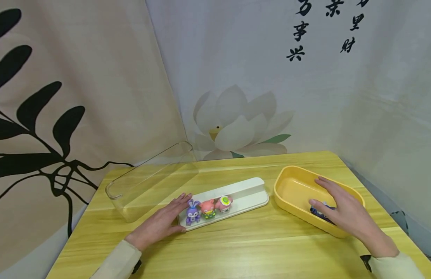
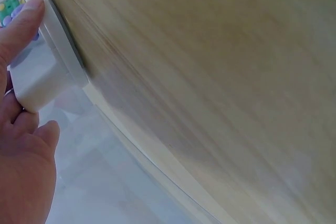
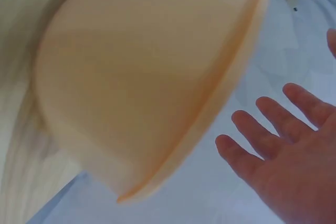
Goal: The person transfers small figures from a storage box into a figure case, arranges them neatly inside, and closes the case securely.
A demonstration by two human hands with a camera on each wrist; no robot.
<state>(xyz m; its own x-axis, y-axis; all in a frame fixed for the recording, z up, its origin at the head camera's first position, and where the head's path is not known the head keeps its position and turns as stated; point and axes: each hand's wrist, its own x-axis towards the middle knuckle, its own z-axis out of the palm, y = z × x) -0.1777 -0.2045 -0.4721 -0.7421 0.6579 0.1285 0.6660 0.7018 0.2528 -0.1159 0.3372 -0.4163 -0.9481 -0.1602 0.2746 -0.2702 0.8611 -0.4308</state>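
At its left end, a long white display base (image 1: 248, 197) is held by my left hand (image 1: 163, 223), thumb at the front edge and fingers at the back. On the base stand a purple rabbit-eared figurine (image 1: 192, 214), a coral-pink one (image 1: 208, 209) and a pink one with a yellow-green top (image 1: 224, 204), side by side. My right hand (image 1: 344, 211) hovers over the yellow bin (image 1: 288, 207), fingers extended and spread, as the right wrist view shows. Beneath it lies a dark blue figurine (image 1: 320, 214) in the bin, partly hidden by the hand.
A clear plastic cover (image 1: 154, 186) sits at the back left of the wooden table (image 1: 236, 252), its rim facing up and back. Behind the table hangs a printed cloth (image 1: 243, 50) with a lotus and dark lettering.
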